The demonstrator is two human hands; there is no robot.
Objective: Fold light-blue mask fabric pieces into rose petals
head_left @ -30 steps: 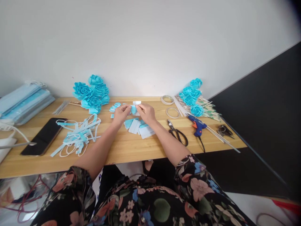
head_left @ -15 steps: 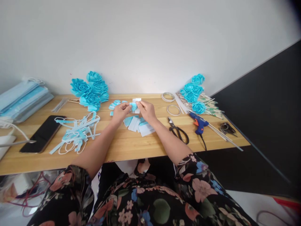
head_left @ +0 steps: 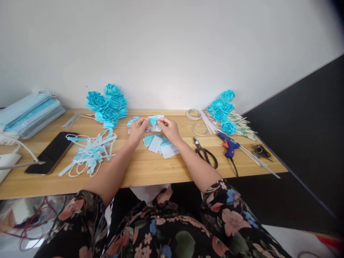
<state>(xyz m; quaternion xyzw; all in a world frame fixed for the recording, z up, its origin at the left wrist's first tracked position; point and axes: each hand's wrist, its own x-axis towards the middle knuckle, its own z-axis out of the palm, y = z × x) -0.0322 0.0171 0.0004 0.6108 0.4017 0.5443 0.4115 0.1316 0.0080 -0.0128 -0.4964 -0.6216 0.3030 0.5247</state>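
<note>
Between my two hands a small piece of light blue mask fabric (head_left: 153,120) is stretched, with white pieces (head_left: 160,117) behind it. My left hand (head_left: 139,129) pinches its left edge between thumb and fingers. On the other edge, the fingertips of my right hand (head_left: 169,129) are closed. Just below my hands lies a loose pile of cut blue and white fabric pieces (head_left: 155,143). Small blue cut petals (head_left: 131,121) are partly hidden behind my left hand.
Blue fabric roses (head_left: 107,104) stand at back left, more roses (head_left: 221,109) at right. Mask trimmings (head_left: 90,152), a phone (head_left: 51,153) and stacked masks (head_left: 29,113) are on the left. Pliers (head_left: 205,153), a glue gun (head_left: 228,144) and tape rolls (head_left: 193,114) lie right.
The blue fabric piece now shows flatter and wider between my fingertips. The whole view has shifted slightly, so the table's things sit a little further right.
</note>
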